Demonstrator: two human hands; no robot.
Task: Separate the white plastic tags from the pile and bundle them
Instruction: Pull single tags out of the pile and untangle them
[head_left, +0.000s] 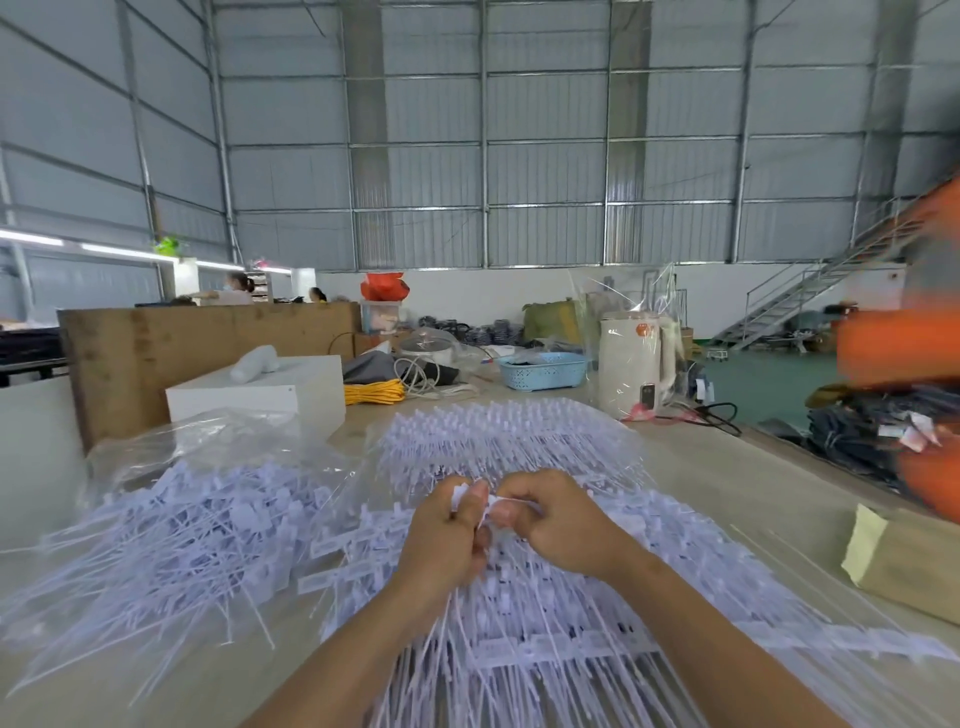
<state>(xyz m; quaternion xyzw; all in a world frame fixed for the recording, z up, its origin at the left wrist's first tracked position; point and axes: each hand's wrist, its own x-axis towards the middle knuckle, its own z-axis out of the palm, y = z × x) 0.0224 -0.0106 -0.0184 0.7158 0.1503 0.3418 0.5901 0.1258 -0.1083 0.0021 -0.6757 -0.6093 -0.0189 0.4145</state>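
White tags (519, 597) spread over the table's middle, loose heap (171, 525) and clear bag (208, 447) at left, white box (260, 389) behind, kettle (631, 364) back right, bare tabletop (753, 493) along the right, cardboard box (904, 561) at its edge

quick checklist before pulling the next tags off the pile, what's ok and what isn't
1. Left hand grips a bunch of white tags: ok.
2. Right hand pinches a tag end beside the left fingers: ok.
3. Held tags free of the spread pile beneath: cannot tell, strands run down under the left wrist.
4. Loose heap at left lies apart from the working pile: ok.
5. Tie or band for bundling within sight: not ok, none visible.
6. Plastic bag lies clear of the hands: ok.
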